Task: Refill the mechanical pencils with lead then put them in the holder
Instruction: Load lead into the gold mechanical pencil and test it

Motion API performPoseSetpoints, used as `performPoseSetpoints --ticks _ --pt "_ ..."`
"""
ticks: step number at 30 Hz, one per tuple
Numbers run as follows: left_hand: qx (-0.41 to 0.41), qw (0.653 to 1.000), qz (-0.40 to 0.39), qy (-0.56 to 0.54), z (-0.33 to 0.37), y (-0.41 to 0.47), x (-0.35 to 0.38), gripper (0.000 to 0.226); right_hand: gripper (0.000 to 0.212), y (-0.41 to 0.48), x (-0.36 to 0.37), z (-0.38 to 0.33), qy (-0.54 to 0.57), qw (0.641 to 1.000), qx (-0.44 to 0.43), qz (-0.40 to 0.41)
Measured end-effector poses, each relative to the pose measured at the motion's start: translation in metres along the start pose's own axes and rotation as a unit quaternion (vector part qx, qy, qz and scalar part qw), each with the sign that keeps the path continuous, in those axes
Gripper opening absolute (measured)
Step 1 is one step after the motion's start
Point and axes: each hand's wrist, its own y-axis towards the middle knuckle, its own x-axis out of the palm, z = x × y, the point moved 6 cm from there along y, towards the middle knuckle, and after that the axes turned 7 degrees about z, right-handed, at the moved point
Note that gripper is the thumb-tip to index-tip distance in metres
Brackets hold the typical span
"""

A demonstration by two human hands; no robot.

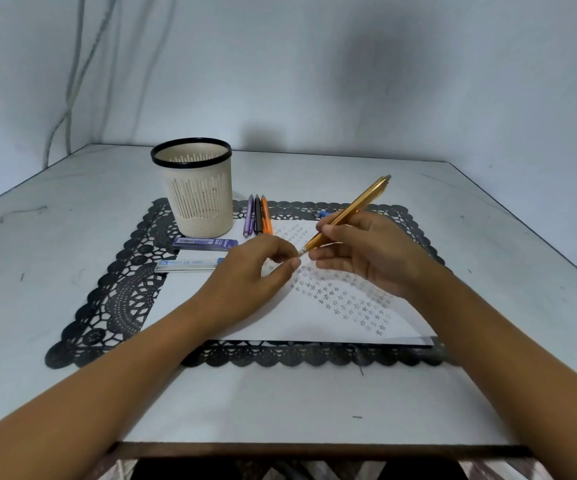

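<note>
Broad desk (280, 403) strip separates mat (121, 299) from near edge. Right hand (370, 254) grips a slim, tilted gold pencil (353, 211); left hand (245, 278) pinches at its tip, holding unclear.

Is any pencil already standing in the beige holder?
No: nothing rises above the rim of the holder; three pencils lie beside it, and the right hand grips a gold pencil.

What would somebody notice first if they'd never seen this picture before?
Probably the shiny gold pencil, held slantwise in the right hand above the paper, with the left hand pinching close at its tip. Next, the cream holder with a black rim standing at the back left of the black lace mat, three pencils lying beside it.
</note>
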Motion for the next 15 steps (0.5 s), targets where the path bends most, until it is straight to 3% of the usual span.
performPoseSetpoints --ticks 5,10,15 --pt "0.024 0.988 -0.098 0.119 -0.004 -0.008 0.013 0.039 0.012 -0.012 -0.028 -0.014 -0.016 0.998 -0.059 0.02" --pt "0.035 0.974 -0.142 0.174 -0.007 -0.011 0.022 0.048 0.017 -0.042 -0.061 0.006 -0.146 0.983 -0.086 0.076" --pt "0.021 0.971 -0.156 0.179 -0.011 -0.011 0.025 0.048 0.022 -0.063 -0.079 0.019 -0.151 0.969 -0.106 0.166"
